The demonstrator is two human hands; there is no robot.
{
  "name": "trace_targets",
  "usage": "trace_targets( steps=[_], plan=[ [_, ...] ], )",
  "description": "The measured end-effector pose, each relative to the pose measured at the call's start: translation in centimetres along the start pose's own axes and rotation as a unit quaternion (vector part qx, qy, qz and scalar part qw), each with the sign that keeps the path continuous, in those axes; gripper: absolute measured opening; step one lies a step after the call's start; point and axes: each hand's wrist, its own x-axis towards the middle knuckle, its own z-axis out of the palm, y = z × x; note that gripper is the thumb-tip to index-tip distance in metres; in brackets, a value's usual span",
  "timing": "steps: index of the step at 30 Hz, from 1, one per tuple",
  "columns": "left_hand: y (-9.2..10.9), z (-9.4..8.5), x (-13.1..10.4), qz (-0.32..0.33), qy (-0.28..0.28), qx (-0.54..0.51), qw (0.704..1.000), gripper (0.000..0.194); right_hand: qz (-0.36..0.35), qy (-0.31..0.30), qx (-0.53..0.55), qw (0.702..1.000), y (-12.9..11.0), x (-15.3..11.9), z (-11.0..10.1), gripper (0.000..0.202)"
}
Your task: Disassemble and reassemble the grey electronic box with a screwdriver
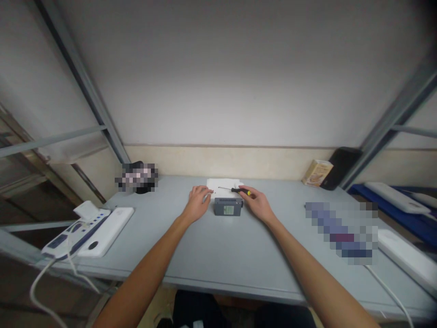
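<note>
Around the yellow-and-black handle of a screwdriver (235,190), my right hand (256,203) is closed, and the thin shaft points left over a white sheet (221,182). My left hand (199,201) is at the sheet's left edge, thumb and fingertips drawn together; what they pinch, if anything, is too small to make out. Between my hands, nearer to me, stands a dark grey metal box (221,210) with a row of vent slots and a pale label. Tiny dark specks lie on the sheet near my left fingertips.
At the left are a power strip (56,243) with plugs and a white flat device (111,232), with cables over the edge. A small yellow box (317,174) and a black case (341,166) stand back right. Blurred items lie on both sides; metal posts frame the table.
</note>
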Motion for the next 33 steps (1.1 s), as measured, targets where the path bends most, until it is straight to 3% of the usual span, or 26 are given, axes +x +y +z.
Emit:
trace_targets(
  steps=[8, 13, 19, 33],
  plan=[
    [0.2, -0.6, 2.9, -0.001, -0.003, 0.046, 0.999, 0.024, 0.039, 0.003, 0.021, 0.999, -0.5, 0.0, -0.3, 0.057],
    [0.0, 0.4, 4.5, 0.006, -0.014, 0.035, 0.999, 0.026, 0.059, 0.017, 0.032, 0.998, -1.2, -0.1, -0.7, 0.057],
    [-0.5, 1.8, 3.4, -0.001, 0.002, 0.013, 1.000, 0.022, 0.057, 0.014, 0.049, 0.997, -1.2, -0.1, -0.7, 0.056],
    [0.2, 1.6, 2.7, 0.002, 0.010, -0.002, 1.000, 0.012, 0.047, 0.016, 0.038, 0.998, -1.4, -0.2, -0.8, 0.056]
  ],
)
